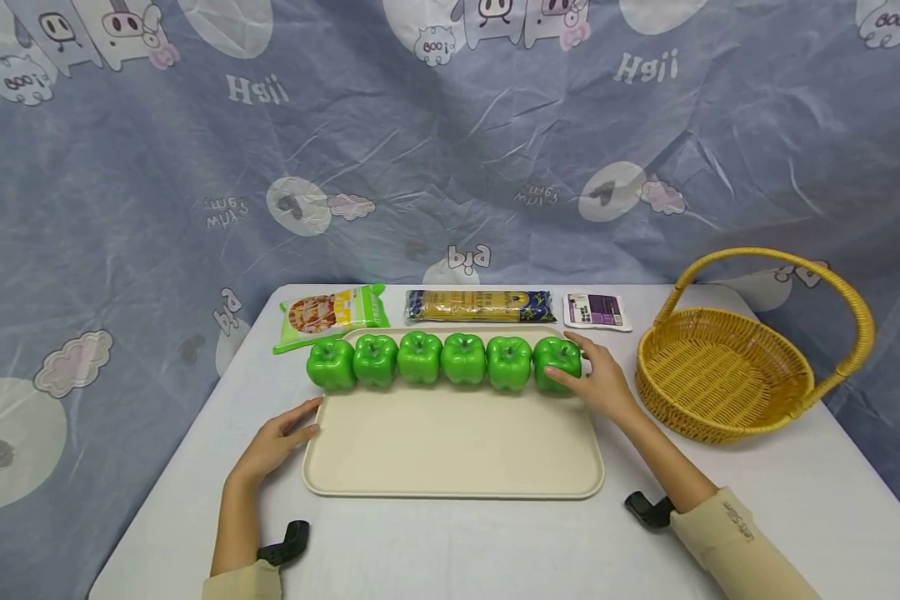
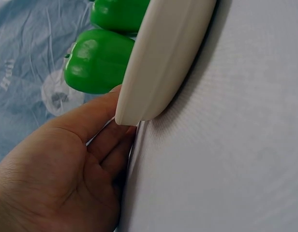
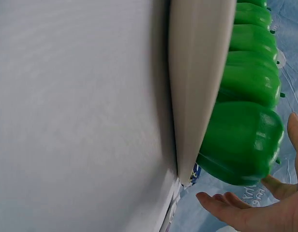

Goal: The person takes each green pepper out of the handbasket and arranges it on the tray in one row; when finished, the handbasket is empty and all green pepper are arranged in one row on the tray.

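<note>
Several glossy green bell peppers [image 1: 419,357] stand side by side along the far part of a cream tray [image 1: 453,450]. My right hand [image 1: 603,379] reaches around the right side of the end pepper [image 1: 558,352], thumb in front and fingers behind. In the right wrist view its fingers are spread close to that pepper [image 3: 243,142]. At the tray's left side, my left hand [image 1: 273,442] has its fingertips right at the rim. The left wrist view shows that hand [image 2: 62,169] loosely extended, fingertips partly hidden behind the tray's edge [image 2: 161,53].
Behind the tray lie a green-edged food bag [image 1: 333,315], a long pack of noodles [image 1: 480,306] and a small white and purple packet [image 1: 596,312]. A yellow wicker basket [image 1: 727,425] with a tall handle stands to the right. A blue printed cloth [image 1: 450,167] hangs behind the table.
</note>
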Action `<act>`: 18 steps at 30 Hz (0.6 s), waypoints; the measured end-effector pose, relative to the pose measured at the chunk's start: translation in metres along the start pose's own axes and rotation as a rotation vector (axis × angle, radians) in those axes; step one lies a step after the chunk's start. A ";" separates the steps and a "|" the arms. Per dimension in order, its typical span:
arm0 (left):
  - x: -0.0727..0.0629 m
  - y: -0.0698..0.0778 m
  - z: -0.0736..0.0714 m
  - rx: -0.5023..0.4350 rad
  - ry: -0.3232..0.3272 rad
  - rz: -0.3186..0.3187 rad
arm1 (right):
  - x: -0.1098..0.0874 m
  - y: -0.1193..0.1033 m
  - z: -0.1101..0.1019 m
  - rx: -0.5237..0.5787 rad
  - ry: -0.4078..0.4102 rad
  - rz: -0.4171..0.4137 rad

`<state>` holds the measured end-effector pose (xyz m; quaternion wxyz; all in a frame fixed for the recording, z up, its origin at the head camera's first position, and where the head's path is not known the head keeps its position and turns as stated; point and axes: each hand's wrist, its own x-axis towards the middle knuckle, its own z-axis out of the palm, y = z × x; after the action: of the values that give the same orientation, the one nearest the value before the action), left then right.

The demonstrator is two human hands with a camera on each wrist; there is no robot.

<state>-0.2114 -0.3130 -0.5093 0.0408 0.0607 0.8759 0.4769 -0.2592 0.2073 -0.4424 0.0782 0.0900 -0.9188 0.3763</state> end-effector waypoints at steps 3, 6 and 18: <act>-0.001 0.000 -0.003 -0.006 -0.008 0.004 | -0.004 -0.001 -0.006 -0.008 0.021 -0.022; -0.003 0.003 -0.008 -0.021 -0.010 0.011 | -0.009 -0.004 -0.015 0.008 0.050 -0.049; -0.002 0.065 -0.059 0.021 0.328 -0.101 | -0.028 -0.030 -0.091 -0.011 0.409 -0.136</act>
<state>-0.2129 -0.3274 -0.4230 -0.0792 -0.0616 0.8778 0.4684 -0.2180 0.2535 -0.3640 0.2889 0.0733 -0.8775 0.3756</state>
